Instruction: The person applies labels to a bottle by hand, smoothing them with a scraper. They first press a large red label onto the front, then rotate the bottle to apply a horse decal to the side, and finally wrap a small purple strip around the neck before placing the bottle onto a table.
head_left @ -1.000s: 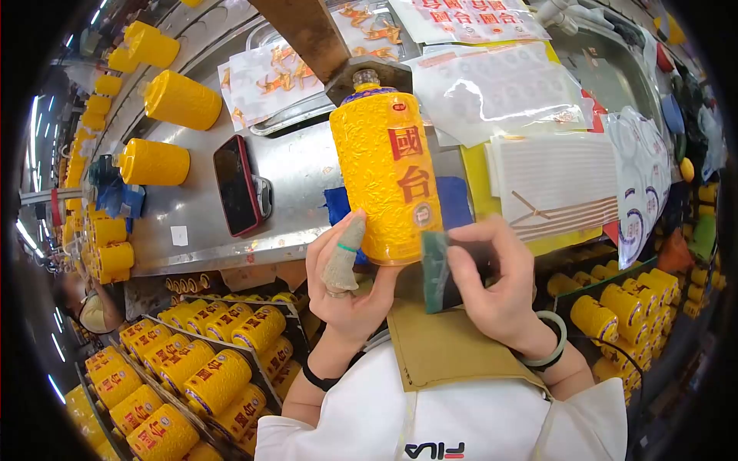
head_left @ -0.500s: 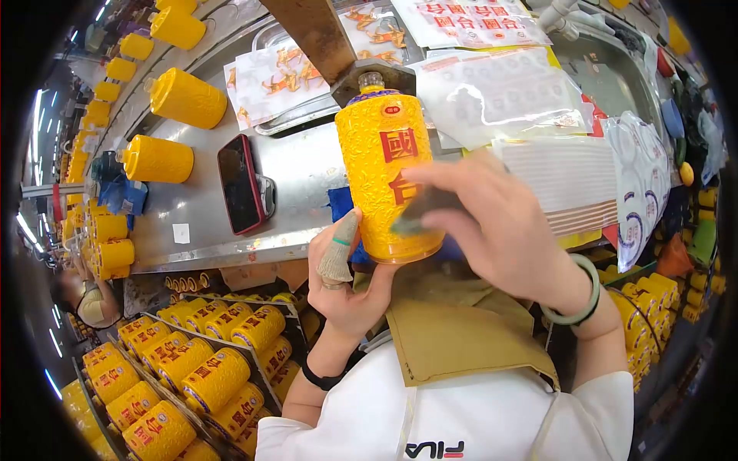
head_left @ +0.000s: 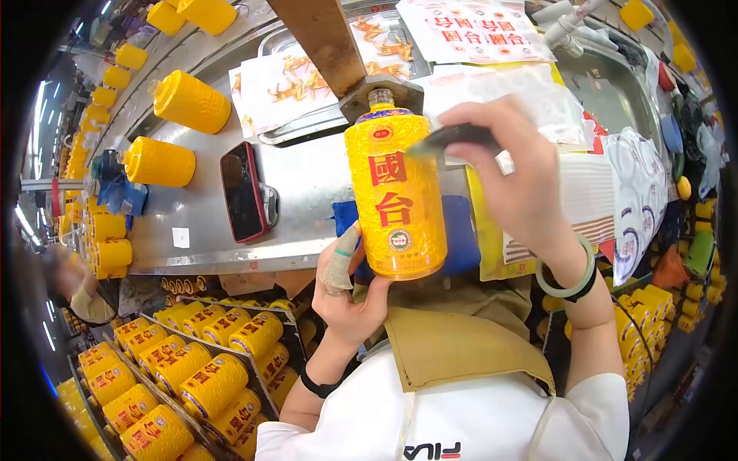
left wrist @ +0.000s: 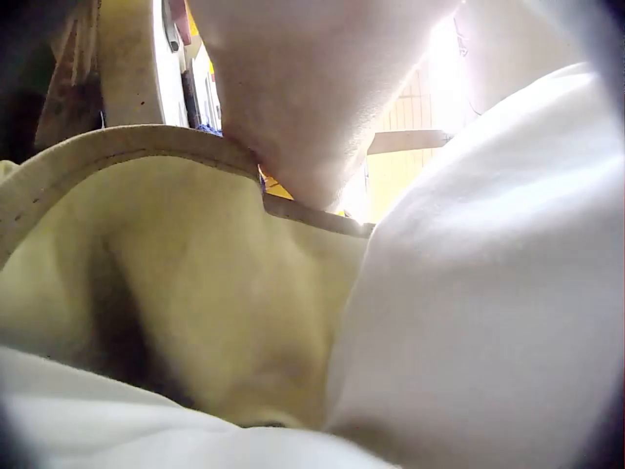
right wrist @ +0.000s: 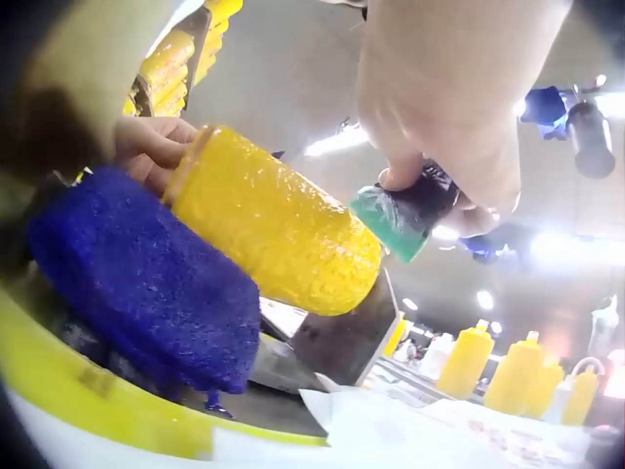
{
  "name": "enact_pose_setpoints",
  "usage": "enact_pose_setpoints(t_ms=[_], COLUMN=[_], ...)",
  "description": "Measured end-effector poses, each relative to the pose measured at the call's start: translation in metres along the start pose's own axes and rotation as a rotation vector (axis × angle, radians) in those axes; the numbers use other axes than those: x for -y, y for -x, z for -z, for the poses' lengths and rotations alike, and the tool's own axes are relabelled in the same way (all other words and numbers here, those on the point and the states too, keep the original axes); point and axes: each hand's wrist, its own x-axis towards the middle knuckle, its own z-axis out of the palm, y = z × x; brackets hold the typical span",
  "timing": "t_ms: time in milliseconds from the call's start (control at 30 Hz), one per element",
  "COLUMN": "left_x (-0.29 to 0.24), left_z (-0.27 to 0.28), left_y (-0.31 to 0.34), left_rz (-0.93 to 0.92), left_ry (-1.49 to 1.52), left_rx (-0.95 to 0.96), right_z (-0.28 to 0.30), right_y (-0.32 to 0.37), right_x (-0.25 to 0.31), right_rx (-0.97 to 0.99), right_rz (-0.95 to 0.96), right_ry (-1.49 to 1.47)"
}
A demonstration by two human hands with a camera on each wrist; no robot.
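Yellow btl w/ red lettering, neck at metal bracket; L hand grips base, R hand pinches green scraper nr top. Phone on desk.

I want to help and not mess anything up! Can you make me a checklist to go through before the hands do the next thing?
1. Left hand holding the bottle at its bottom end: ok.
2. Right hand gripping the scraper: ok.
3. Neck locked into the metal holder: cannot tell; it is at the holder, but the fit is hidden.
4. Scraper touching the bottle: cannot tell; they overlap in the head view.
5. Red writing facing the head camera: ok.
6. Phone apart from the bottle: ok.
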Motion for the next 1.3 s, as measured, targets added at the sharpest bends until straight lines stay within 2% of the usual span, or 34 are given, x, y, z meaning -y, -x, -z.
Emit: enact_pose_setpoints(t_ms=[33, 100, 133, 167, 267, 333, 500, 567, 633, 667, 867, 1000, 1100, 1233, 1300], left_x=[0.000, 0.000, 0.001, 0.003, 0.005, 0.005, 0.004, 0.005, 0.006, 0.007, 0.006, 0.007, 0.007, 0.009, 0.011], left_z=[-0.001, -0.003, -0.003, -0.003, -0.004, -0.004, -0.004, -0.003, -0.003, -0.003, -0.002, -0.003, -0.002, -0.003, -0.004], left_y=[0.000, 0.000, -0.001, -0.001, -0.001, 0.001, 0.001, 0.001, 0.001, 0.002, 0.002, 0.003, 0.003, 0.003, 0.003], left_rz=[-0.001, 0.023, 0.023, 0.036, 0.050, 0.051, 0.071, 0.067, 0.063, 0.066, 0.087, 0.088, 0.087, 0.066, 0.067], left_ry=[-0.003, 0.053, 0.053, 0.070, 0.090, 0.086, 0.092, 0.100, 0.108, 0.113, 0.087, 0.092, 0.103, 0.088, 0.109], left_rx=[-0.003, -0.029, -0.032, -0.034, -0.039, -0.041, -0.036, -0.032, -0.028, -0.031, -0.021, -0.026, -0.028, -0.027, -0.037], right_z=[0.001, 0.003, 0.005, 0.006, 0.001, 0.004, -0.003, 0.002, 0.000, -0.009, -0.020, -0.024, -0.015, 0.000, 0.013], right_y=[0.000, 0.001, 0.003, 0.005, 0.002, -0.006, 0.004, 0.013, 0.023, 0.026, 0.040, 0.043, 0.038, 0.027, 0.018], right_x=[0.001, 0.008, 0.017, 0.018, 0.010, -0.002, 0.001, 0.009, 0.012, 0.016, 0.017, 0.012, 0.008, 0.013, 0.013], right_rx=[0.001, 0.002, 0.110, 0.227, 0.197, 0.026, -0.123, -0.020, 0.146, 0.141, 0.244, 0.212, 0.276, 0.137, 0.303], right_rz=[0.003, -0.134, -0.289, -0.232, -0.134, 0.049, -0.065, -0.612, -0.692, -0.585, -0.747, -0.713, -0.703, -0.662, -0.296], right_ry=[-0.003, -0.174, -0.393, -0.339, -0.240, 0.007, -0.236, -0.646, -0.800, -0.812, -0.799, -0.799, -0.773, -0.729, -0.350])
